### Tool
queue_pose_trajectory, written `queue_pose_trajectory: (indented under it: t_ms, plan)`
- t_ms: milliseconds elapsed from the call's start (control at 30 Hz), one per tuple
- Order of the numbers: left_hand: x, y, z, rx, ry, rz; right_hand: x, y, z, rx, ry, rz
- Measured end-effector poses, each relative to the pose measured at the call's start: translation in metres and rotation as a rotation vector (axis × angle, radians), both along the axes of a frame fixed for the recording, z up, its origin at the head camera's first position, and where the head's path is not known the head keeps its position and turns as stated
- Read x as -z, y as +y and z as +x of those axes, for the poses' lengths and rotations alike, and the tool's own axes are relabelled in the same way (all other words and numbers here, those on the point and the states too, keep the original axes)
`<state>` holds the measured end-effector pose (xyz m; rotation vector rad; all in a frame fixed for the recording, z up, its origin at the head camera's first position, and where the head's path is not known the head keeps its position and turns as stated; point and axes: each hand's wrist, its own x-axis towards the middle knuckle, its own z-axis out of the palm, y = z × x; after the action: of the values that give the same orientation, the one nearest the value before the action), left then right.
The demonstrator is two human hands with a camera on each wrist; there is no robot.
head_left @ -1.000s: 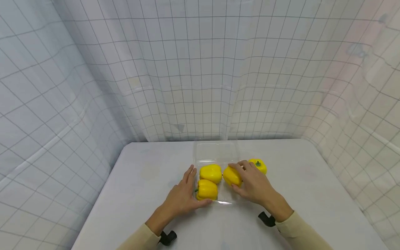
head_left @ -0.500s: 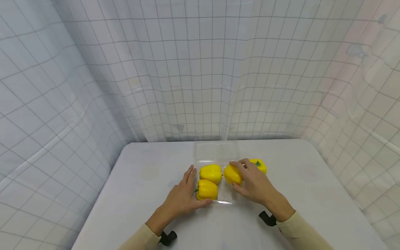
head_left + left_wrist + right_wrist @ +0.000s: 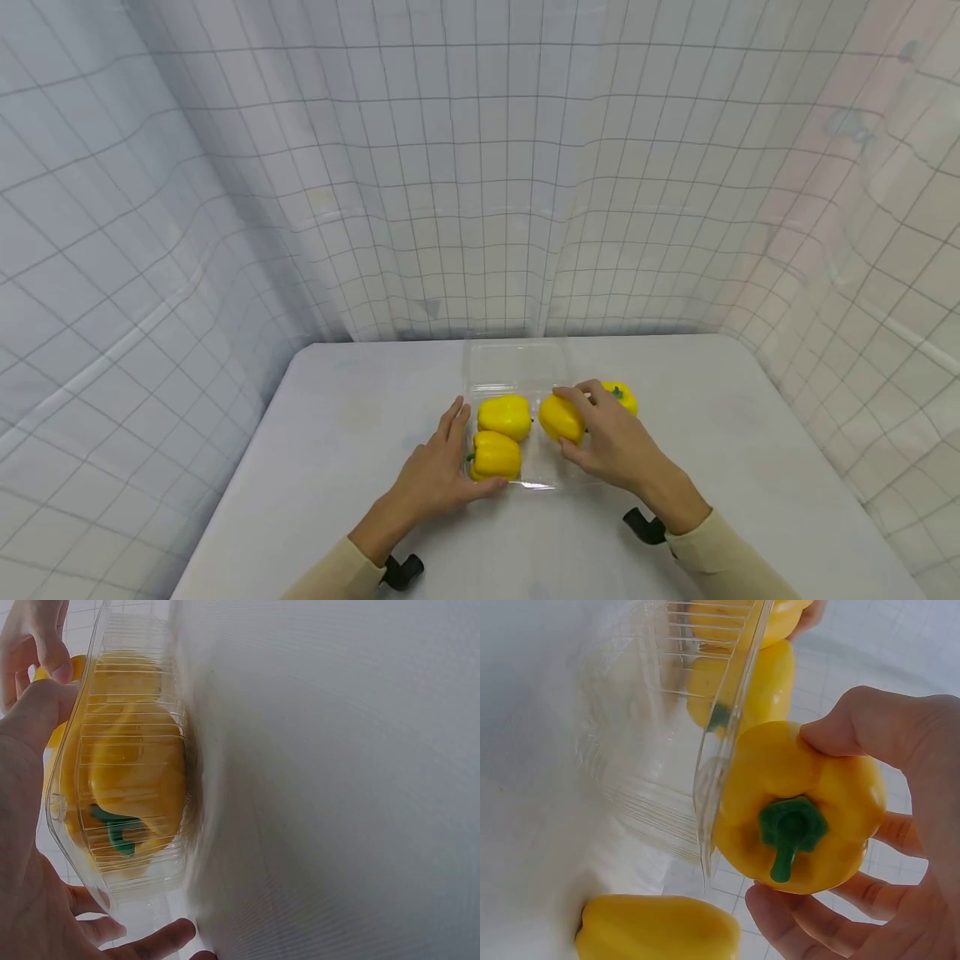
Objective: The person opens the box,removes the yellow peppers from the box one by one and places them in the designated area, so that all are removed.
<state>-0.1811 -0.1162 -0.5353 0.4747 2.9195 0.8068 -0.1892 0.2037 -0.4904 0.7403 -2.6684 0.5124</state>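
My right hand grips a yellow bell pepper with a green stem, thumb on one side and fingers on the other. That pepper is at the rim on the right part of a clear plastic clamshell box, overlapping the rim in the right wrist view. Inside the box's left half lie two more yellow bell peppers, a rear one and a front one. My left hand spans the box's front left corner, fingers extended along the left side and thumb on the front rim.
Another yellow bell pepper stands on the white table right of the box, partly behind my right hand. The box's open lid lies flat toward the table's back edge. White grid-patterned curtains surround the table.
My right hand and its pepper have shifted slightly to the right. The left hand stays in place on the box.
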Motion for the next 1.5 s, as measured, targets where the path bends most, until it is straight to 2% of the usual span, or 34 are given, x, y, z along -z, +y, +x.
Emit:
queue_pose_trajectory:
  t_ms: [367, 600, 1067, 1500]
  plan:
    - [0.004, 0.0, 0.001, 0.011, 0.012, -0.008, 0.002, 0.004, 0.001, 0.015, 0.008, -0.014]
    - [0.001, -0.001, -0.001, 0.005, 0.017, -0.015, -0.002, 0.008, -0.002, 0.015, 0.058, -0.063]
    - [0.004, -0.002, 0.0, 0.018, 0.036, -0.015, -0.012, 0.023, -0.007, -0.014, 0.146, -0.176]
    - [0.004, -0.003, -0.001, 0.026, 0.039, -0.025, -0.019, 0.039, -0.011, 0.024, 0.203, -0.233]
